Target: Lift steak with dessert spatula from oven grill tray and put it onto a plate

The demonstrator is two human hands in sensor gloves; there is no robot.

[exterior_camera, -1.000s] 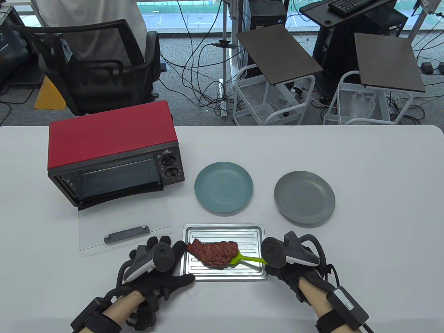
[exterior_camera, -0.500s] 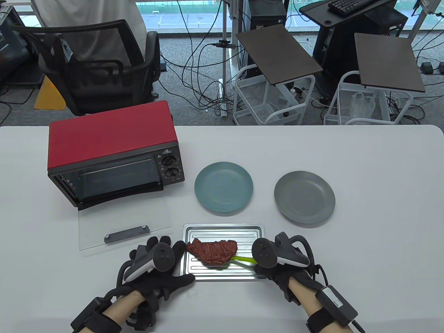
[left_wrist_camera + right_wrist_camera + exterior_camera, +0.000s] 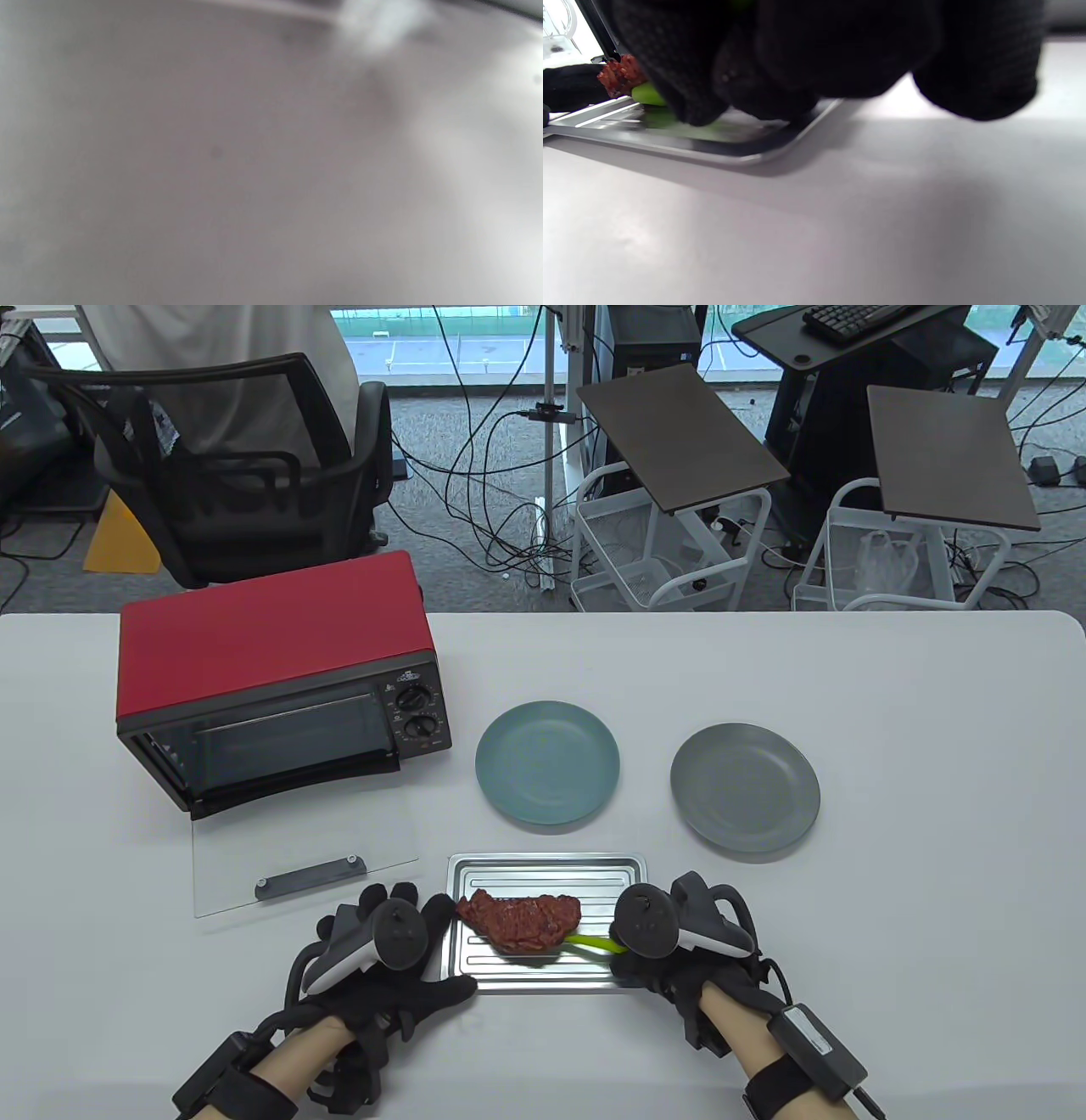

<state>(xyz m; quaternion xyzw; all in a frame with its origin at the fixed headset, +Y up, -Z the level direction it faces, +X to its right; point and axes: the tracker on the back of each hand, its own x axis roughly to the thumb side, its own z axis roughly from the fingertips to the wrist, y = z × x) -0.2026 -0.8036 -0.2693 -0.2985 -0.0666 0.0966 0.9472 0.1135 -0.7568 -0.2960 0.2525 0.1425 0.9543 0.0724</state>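
Note:
A reddish-brown steak [image 3: 519,923] lies on the silver grill tray [image 3: 543,863] near the table's front edge. The green dessert spatula [image 3: 591,942] shows only a short piece of handle; its blade is hidden under the steak's right end. My right hand [image 3: 635,963] grips the handle over the tray's right side. In the right wrist view my gloved fingers [image 3: 691,101] are curled over the spatula [image 3: 647,94], with the steak [image 3: 621,74] beyond. My left hand [image 3: 443,950] lies with straight fingers against the tray's left edge, beside the steak. The left wrist view is only a grey blur.
A teal plate [image 3: 547,763] sits just behind the tray and a grey plate [image 3: 745,787] to its right. The red oven [image 3: 280,678] stands at the back left, its glass door [image 3: 305,848] folded down onto the table beside my left hand.
My right hand has slid left along the tray, pushing the spatula blade under the steak until it no longer shows. The left hand and the steak have stayed put.

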